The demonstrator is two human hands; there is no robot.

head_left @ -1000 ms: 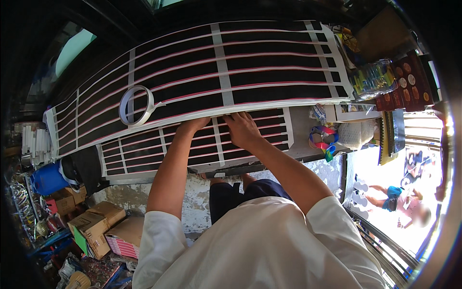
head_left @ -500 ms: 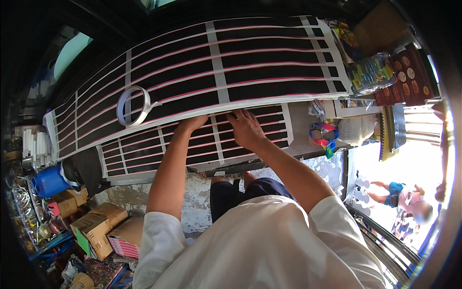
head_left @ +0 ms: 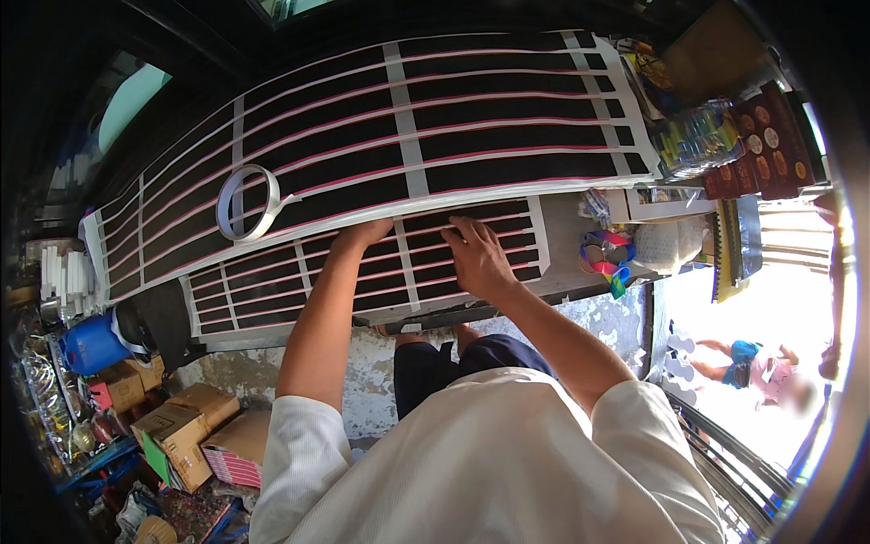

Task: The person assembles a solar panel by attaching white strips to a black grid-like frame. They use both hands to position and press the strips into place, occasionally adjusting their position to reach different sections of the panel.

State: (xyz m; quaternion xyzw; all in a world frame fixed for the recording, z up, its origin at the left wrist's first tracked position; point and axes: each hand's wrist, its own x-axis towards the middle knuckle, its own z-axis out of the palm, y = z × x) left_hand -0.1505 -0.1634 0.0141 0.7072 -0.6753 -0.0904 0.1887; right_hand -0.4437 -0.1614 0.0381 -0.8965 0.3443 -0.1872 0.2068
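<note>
While arms stretch forward, both hands, left hand and right hand, flat, open on the striped panel.

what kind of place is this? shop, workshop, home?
Probably a small street-side shop or workshop. Both hands, left hand and right hand, press on black sheets masked with white tape, a tape roll beside them. Cardboard boxes crowd the floor, packaged goods hang at right, and the sunlit street opens alongside.
</note>
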